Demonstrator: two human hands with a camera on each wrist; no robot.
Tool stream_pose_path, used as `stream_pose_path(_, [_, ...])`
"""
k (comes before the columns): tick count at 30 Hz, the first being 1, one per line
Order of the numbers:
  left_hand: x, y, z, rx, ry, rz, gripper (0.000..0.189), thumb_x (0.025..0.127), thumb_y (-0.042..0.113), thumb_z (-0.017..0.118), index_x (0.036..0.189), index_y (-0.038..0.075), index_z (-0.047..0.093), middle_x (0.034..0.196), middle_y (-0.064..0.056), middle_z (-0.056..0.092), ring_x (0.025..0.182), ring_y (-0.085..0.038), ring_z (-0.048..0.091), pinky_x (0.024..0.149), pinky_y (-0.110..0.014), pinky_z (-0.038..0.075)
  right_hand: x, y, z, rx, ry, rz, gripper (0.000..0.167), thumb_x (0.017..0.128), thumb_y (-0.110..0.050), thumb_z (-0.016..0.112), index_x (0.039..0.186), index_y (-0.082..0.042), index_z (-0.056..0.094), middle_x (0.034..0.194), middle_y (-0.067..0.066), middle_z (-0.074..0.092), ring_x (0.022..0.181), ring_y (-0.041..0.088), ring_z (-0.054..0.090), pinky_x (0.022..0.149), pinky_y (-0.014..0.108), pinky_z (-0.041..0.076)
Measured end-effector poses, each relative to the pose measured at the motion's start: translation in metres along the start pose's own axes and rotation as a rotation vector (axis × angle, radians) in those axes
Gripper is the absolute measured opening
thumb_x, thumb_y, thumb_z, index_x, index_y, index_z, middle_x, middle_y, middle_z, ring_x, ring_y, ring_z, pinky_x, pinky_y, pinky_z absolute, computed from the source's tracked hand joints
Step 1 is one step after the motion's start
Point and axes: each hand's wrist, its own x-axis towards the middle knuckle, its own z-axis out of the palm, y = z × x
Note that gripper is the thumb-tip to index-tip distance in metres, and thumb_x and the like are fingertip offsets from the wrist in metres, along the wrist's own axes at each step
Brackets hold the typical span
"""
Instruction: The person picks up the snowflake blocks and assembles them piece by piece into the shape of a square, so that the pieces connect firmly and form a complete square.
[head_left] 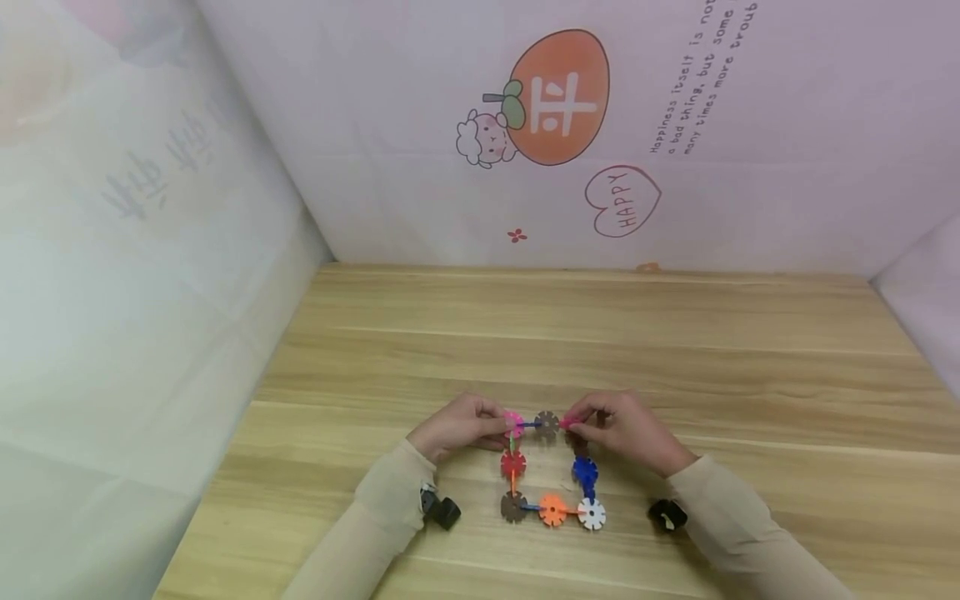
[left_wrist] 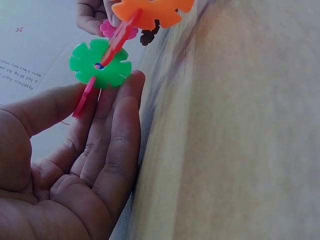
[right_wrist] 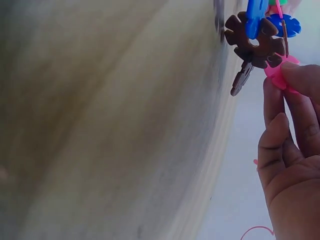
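Slotted plastic snowflake discs are joined edge to edge in a square ring on the table. In the head view my left hand (head_left: pixel 459 425) pinches the pink disc (head_left: pixel 515 419) at the far left corner. At the far right corner my right hand (head_left: pixel 628 427) pinches another pink disc (right_wrist: pixel 276 75) between thumb and fingers. A brown disc (head_left: pixel 542 419) stands between them. The left side carries a green disc (left_wrist: pixel 110 75) and a red disc (head_left: pixel 512 463); the near side a dark brown disc (head_left: pixel 512 505), an orange disc (head_left: pixel 551 515) and a white disc (head_left: pixel 592 521). On the right are a blue disc (head_left: pixel 584 471) and dark brown discs (right_wrist: pixel 240 37), partly hidden.
The wood-grain table (head_left: pixel 420 333) surrounds the ring. Behind it hangs a printed white cloth (head_left: pixel 405 183), and another pale cloth (head_left: pixel 150 317) rises at the left. Black wrist cameras (head_left: pixel 447 513) sit near both sleeves, close to the tabletop.
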Motion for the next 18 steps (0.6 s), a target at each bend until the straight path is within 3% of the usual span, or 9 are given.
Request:
stream_pose_path(9, [0.0007, -0.0016, 0.0005, -0.004, 0.002, -0.004, 0.016, 0.097, 0.006, 0.060, 0.100, -0.008, 0.066, 0.095, -0.012, 0.071, 0.081, -0.016, 0.071, 0.081, -0.033, 0.062, 0.0004, 0.0004, 0.0036, -0.038, 0.021, -0.027, 0.013, 0.084, -0.010, 0.077, 0.093, -0.019, 0.075, 0.086, -0.006, 0.074, 0.070, -0.001, 0.061, 0.060, 0.019, 0.054])
stream_pose_path(18, [-0.0001, 0.0000, 0.0020, -0.004, 0.008, -0.009, 0.014, 0.097, 0.003, 0.058, 0.099, -0.009, 0.065, 0.094, -0.012, 0.069, 0.078, -0.015, 0.071, 0.080, -0.032, 0.062, 0.0021, 0.0002, 0.0050, -0.046, 0.045, -0.053, 0.015, 0.083, -0.009, 0.077, 0.093, -0.020, 0.076, 0.091, -0.005, 0.076, 0.075, -0.001, 0.066, 0.069, 0.016, 0.057])
